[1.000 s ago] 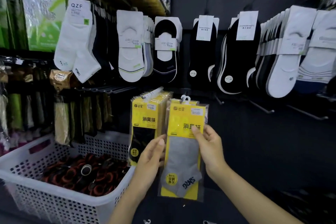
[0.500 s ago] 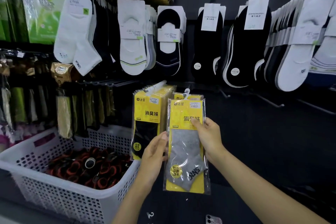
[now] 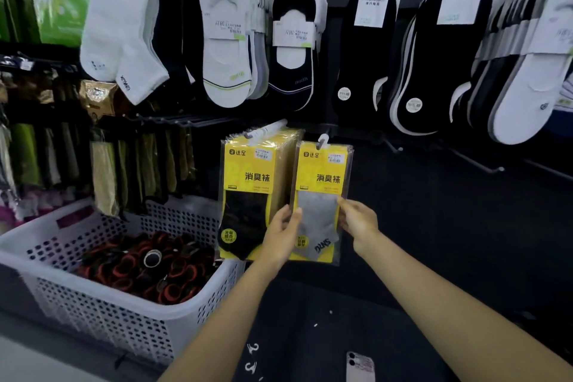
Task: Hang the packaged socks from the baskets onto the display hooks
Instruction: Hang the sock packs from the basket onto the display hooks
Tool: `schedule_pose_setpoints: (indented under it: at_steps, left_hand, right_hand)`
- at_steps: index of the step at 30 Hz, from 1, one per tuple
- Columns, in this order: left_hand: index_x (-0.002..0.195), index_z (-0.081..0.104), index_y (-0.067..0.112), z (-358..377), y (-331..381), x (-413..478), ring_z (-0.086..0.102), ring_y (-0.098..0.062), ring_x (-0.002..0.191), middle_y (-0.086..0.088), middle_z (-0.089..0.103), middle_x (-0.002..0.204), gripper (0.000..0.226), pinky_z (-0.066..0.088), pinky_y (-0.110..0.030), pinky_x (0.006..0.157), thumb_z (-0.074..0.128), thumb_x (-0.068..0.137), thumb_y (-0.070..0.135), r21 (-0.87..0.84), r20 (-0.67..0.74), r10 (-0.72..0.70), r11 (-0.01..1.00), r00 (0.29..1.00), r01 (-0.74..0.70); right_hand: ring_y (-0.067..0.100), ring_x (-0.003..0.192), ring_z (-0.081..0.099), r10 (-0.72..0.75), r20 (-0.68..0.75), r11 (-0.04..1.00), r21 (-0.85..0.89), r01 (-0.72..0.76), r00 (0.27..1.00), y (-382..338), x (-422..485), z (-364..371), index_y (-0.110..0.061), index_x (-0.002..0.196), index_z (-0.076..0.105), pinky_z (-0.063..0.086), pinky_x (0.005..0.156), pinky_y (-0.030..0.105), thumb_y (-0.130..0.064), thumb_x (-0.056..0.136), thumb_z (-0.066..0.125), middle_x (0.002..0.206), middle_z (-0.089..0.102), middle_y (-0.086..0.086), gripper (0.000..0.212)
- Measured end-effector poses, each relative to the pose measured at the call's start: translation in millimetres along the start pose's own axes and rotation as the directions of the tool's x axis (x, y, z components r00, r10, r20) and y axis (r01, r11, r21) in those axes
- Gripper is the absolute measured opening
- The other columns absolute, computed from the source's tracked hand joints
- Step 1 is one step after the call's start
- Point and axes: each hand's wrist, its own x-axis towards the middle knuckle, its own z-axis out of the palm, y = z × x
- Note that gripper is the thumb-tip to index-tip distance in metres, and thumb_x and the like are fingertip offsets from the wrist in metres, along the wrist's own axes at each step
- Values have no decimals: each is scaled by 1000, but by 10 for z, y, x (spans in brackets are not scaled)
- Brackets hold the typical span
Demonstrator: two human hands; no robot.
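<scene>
Bare forearms, left hand, right hand

We count two hands, a left hand and a right hand; one grey-sock packet; one white basket; one phone; one hooked row of black-sock packets, too tightly packed to number; and at least six sock bunches overhead.

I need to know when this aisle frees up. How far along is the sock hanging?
Done: a stack of black-sock packs hangs in place. In hand: the left hand and right hand pinch the sides of a grey-sock pack beside that stack; whether its hanger has caught a hook is unclear. Left: the basket holds many red-and-black items, and a bare hook waits to the right.
</scene>
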Motion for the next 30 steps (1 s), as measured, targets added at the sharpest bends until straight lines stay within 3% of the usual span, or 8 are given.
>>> schedule_pose_setpoints:
  at_steps: [7, 12, 17, 21, 23, 25, 27, 30]
  left_hand:
    - [138, 43, 18, -34, -753, -435, 46, -13, 123, 2, 47, 139, 49, 37, -24, 97, 49, 95, 40, 142, -9, -111, 984, 994, 111]
    - [128, 54, 16, 252, -1544, -1251, 52, -9, 107, 3, 56, 123, 38, 39, -17, 87, 53, 94, 34, 196, 2, -258, 948, 966, 252]
    - [117, 57, 3, 534, -2282, -2147, 61, -25, 103, -13, 64, 110, 30, 45, -24, 88, 61, 91, 17, 203, -4, -462, 868, 887, 453]
    - [112, 60, 12, 317, -2866, -2768, 64, -19, 86, -10, 68, 105, 23, 48, -18, 68, 60, 91, 22, 368, -47, -601, 732, 798, 573]
    - [117, 55, 4, 156, -3012, -2956, 64, -28, 85, -15, 66, 103, 30, 52, -31, 69, 58, 93, 23, 312, -92, -695, 660, 713, 684]
    - [122, 49, -6, 70, -3149, -3037, 59, -30, 88, -16, 60, 100, 37, 50, -35, 72, 55, 94, 18, 265, -124, -754, 602, 646, 753]
    - [120, 50, -4, 55, -3211, -3007, 56, -18, 80, -6, 58, 94, 31, 44, -23, 64, 51, 96, 15, 294, -169, -776, 548, 607, 783]
    - [110, 54, 4, 103, -3248, -2893, 54, -11, 69, -6, 59, 86, 20, 40, -22, 54, 52, 95, 17, 323, -273, -722, 554, 636, 767]
  right_hand:
    - [21, 99, 62, 26, 73, 970, -241, -7, 997, 867, -445, -771, -22, 85, 67, 49, 92, 36, -15, 93, 59, 100, 65, 3, 13]
    - [20, 92, 63, 251, 94, 923, -323, -209, 963, 1794, -1061, -1279, -11, 94, 68, 51, 84, 33, -14, 94, 57, 99, 67, 5, 12]
    - [23, 80, 56, 475, 22, 766, -503, -401, 880, 3010, -1734, -1723, 6, 103, 69, 41, 59, 21, -4, 90, 60, 90, 65, 15, 18]
    - [23, 81, 60, 608, -66, 604, -608, -516, 791, 3667, -2079, -2109, -5, 91, 67, 46, 67, 27, -15, 88, 65, 86, 68, 12, 10]
    - [22, 82, 59, 603, -69, 583, -642, -498, 795, 3842, -2170, -2235, -10, 83, 61, 47, 74, 31, -15, 86, 68, 84, 65, 7, 10]
    - [17, 83, 53, 647, -85, 546, -642, -538, 758, 3985, -2193, -2307, -6, 99, 60, 41, 71, 28, -18, 86, 70, 97, 65, 10, 20]
    - [17, 91, 53, 696, -113, 539, -571, -619, 709, 4084, -2144, -2321, -2, 120, 53, 41, 78, 26, -21, 85, 70, 110, 61, 11, 43]
    - [27, 116, 55, 751, -92, 537, -491, -686, 654, 4177, -2060, -2254, -8, 141, 38, 46, 97, 38, -36, 83, 71, 135, 52, 11, 73]
